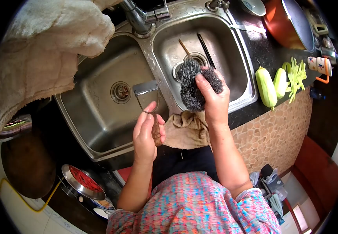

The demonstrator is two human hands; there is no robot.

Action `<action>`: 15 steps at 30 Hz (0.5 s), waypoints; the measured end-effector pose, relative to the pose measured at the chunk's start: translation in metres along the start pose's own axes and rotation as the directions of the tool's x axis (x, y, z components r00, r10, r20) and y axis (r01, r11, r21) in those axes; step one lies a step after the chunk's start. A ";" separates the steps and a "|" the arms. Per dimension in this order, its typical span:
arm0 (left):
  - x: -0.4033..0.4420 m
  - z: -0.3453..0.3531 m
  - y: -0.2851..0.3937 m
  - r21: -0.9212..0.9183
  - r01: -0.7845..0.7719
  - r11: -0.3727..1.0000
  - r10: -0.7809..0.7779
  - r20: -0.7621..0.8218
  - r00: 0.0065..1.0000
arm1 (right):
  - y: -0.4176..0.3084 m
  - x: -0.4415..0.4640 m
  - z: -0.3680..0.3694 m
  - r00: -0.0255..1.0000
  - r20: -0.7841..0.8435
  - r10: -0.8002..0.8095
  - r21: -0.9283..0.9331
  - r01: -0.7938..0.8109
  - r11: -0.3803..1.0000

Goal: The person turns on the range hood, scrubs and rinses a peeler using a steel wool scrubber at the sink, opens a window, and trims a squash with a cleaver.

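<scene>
My left hand point(144, 134) is closed around the wooden handle of a peeler point(156, 130). Its wire frame and flat metal blade point up over the left basin. In my right hand point(215, 97) is a grey steel wool scrubber point(191, 85), bunched up and held over the right basin point(231, 50). Peeler and scrubber are apart. Behind the scrubber, a brown stick point(184, 47) and a black stick point(205, 48) lie near the drain, their lower ends partly hidden. A brown cloth point(188, 134) hangs over the sink's front edge between my wrists.
The left basin point(98, 105) has a drain with bits in it. A faucet point(136, 19) stands behind. Pale green peeled gourds point(266, 86) and peelings point(296, 78) lie on the right counter, near a mug point(318, 65) and orange pot point(282, 25). A thick towel point(40, 58) hangs upper left.
</scene>
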State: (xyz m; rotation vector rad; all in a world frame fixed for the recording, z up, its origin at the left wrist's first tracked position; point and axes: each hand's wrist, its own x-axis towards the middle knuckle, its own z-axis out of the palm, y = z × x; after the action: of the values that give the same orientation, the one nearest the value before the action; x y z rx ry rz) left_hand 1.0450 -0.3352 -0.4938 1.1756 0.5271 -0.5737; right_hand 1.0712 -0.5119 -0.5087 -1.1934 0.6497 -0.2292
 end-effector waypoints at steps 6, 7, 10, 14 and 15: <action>-0.008 0.018 0.005 0.077 -0.153 0.985 0.156 -0.031 0.987 | 0.001 -0.034 0.005 0.988 0.139 0.063 -0.149 -0.042 0.988; -0.008 0.018 0.001 0.178 -0.210 0.961 0.217 -0.024 0.976 | 0.001 -0.041 0.011 0.982 0.162 0.097 -0.132 -0.076 0.988; -0.007 0.020 -0.004 0.399 -0.277 0.874 0.312 -0.023 0.950 | -0.003 -0.053 0.028 0.955 0.234 0.184 0.026 -0.195 0.980; -0.005 0.024 -0.012 0.513 -0.336 0.790 0.383 0.015 0.924 | 0.014 -0.039 0.038 0.992 0.126 0.029 -0.128 -0.013 0.992; -0.004 0.026 -0.010 0.514 -0.339 0.788 0.390 0.009 0.921 | 0.015 -0.035 0.041 0.995 0.095 0.029 -0.074 -0.022 0.997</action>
State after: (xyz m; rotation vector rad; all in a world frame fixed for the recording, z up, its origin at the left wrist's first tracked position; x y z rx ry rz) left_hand 1.0377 -0.3623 -0.4907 1.7725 0.2133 -0.3202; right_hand 1.0647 -0.4564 -0.5016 -1.2573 0.5925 -0.1267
